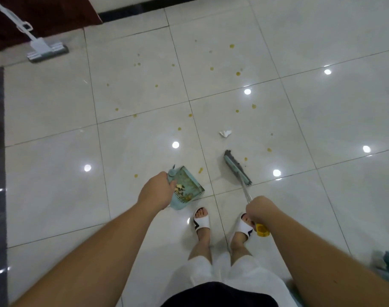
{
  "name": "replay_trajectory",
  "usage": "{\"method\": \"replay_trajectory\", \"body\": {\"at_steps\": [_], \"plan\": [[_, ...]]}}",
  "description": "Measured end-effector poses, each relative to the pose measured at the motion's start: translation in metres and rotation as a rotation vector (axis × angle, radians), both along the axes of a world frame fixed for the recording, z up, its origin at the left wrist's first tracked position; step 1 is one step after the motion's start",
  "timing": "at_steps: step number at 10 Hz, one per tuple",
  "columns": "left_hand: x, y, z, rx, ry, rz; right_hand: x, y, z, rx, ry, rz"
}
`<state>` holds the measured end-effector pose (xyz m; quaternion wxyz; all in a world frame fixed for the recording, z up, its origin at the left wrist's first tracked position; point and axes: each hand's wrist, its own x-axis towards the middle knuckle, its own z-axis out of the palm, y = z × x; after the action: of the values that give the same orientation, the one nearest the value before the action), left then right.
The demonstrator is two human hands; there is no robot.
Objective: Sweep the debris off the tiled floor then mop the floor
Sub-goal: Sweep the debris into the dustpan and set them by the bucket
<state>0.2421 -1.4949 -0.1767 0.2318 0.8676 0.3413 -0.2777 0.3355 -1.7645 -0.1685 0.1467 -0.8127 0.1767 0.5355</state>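
Mop (48, 50) far left, parked flat on the tiled floor (56, 173) by the dark red wall, white handle leaning up out of view, well apart from the person. Flat pad head, light frame; looks easy to push, take it by the handle once sweeping is done.

Left hand (156, 189) closed around the upright grip of the teal dustpan (187, 189), pan tipped toward the floor just ahead of the left foot. Bits of debris sit inside it, tan scraps near the hand. Thin plastic, light and stiff; hold at the handle and keep the lip down or contents slide out.

Yellow spots (237, 73) scattered across the middle tiles, from near the pan up toward the far wall. Likely sticky or wet drips, judging by gloss; broom probably will not lift them, mop job.

Crumpled white paper scrap (225, 133) lies just beyond the broom head, apart from it. Very light, soft, will skitter on the glossy tile, so short gentle strokes.

Broom (237, 167) right of the pan, teal head with grey bristles on the floor, thin metal shaft running back to the right hand (259, 209). That hand is wrapped tight around the shaft near its yellow end cap. Long, light, slightly whippy; grip is high, fine for reach, less control.

Sweeping looks partway done; mopping not started.
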Motion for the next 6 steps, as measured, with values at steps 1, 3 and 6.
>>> {"method": "replay_trajectory", "body": {"at_steps": [1, 3, 6], "plan": [[0.006, 0.003, -0.001, -0.003, -0.009, 0.001, -0.014, 0.016, 0.012, -0.075, 0.021, 0.258], [0.009, 0.002, -0.004, 0.014, 0.007, 0.002, -0.034, 0.022, 0.008, -0.074, 0.031, 0.354], [0.011, -0.002, -0.003, 0.013, -0.013, 0.0, -0.04, -0.014, 0.027, -0.005, 0.11, 0.422]]}}
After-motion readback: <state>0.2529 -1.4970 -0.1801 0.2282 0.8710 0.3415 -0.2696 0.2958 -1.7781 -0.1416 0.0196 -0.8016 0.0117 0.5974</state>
